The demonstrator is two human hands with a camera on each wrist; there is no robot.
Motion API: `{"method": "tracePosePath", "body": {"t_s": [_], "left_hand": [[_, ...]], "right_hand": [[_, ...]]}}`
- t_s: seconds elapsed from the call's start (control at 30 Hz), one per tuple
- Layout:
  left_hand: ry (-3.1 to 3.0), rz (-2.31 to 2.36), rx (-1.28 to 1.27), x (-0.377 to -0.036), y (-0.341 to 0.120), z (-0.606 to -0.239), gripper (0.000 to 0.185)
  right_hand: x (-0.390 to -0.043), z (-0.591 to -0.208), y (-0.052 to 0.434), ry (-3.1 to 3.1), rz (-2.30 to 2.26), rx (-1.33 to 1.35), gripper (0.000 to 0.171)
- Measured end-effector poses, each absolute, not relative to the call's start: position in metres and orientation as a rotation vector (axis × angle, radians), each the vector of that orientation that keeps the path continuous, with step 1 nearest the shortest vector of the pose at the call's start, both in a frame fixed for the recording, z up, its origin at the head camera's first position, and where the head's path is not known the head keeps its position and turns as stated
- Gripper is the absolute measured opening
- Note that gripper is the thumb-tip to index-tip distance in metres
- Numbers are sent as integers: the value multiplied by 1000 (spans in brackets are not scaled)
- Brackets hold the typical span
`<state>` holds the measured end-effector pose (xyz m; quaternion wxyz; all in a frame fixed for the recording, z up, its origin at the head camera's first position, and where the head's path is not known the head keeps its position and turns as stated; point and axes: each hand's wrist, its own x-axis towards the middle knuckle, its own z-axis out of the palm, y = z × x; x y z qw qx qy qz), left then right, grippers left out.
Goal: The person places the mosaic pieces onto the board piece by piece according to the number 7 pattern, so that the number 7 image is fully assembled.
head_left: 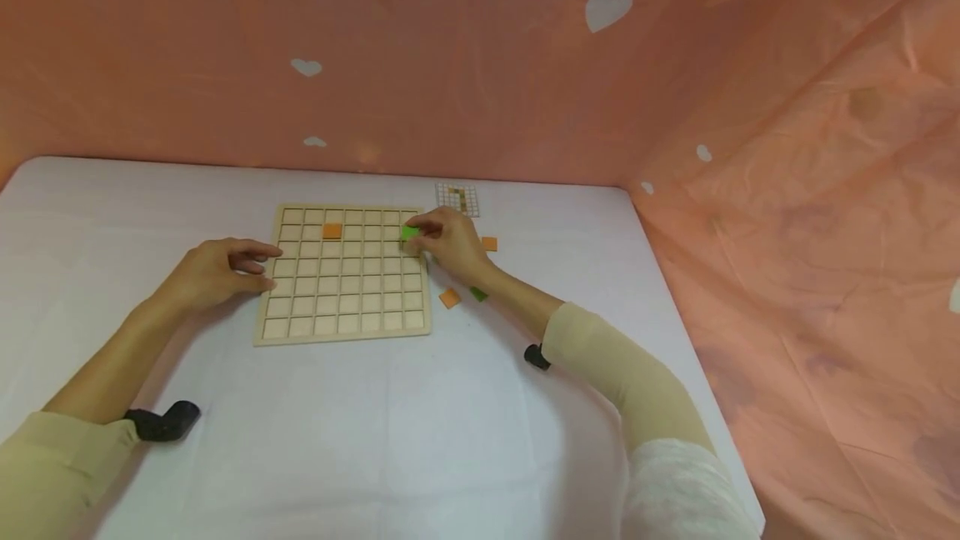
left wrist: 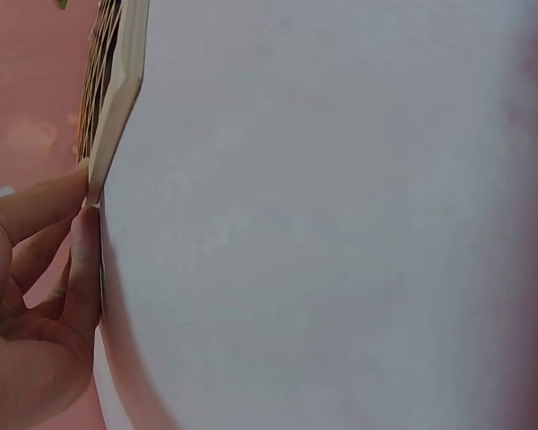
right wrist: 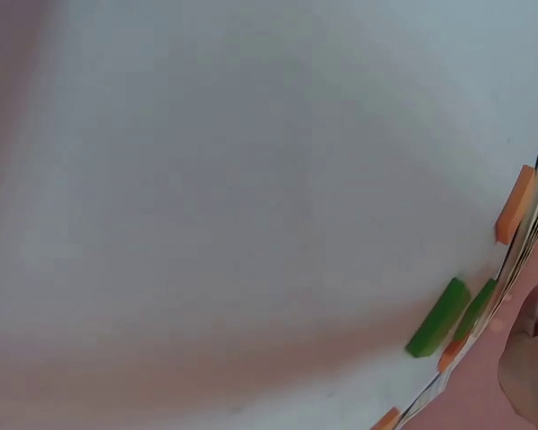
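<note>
A square wooden grid board lies on the table, with an orange tile in its upper left part. My left hand is at the board's left edge, fingers fairly straight. In the left wrist view its fingertips touch the rim. Thumb and fingers of my right hand pinch a green tile over the rightmost column, near the top. Part of that tile is hidden by the fingers. In the right wrist view the right hand shows only at the edge.
Right of the board lie loose tiles: an orange tile, another orange one and a green one partly under the right forearm. A printed grid card lies behind the right hand. Pink cloth hangs behind the white table.
</note>
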<state>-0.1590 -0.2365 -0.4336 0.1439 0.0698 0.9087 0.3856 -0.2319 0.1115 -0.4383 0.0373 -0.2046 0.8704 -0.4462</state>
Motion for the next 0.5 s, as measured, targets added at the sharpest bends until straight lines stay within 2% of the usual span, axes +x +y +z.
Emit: {"method": "tracePosePath", "body": {"t_s": [0.5], "left_hand": [[2623, 1088, 181, -159, -234, -432, 55]], "right_hand": [[-240, -430, 68, 2679, -1235, -680, 29]]}}
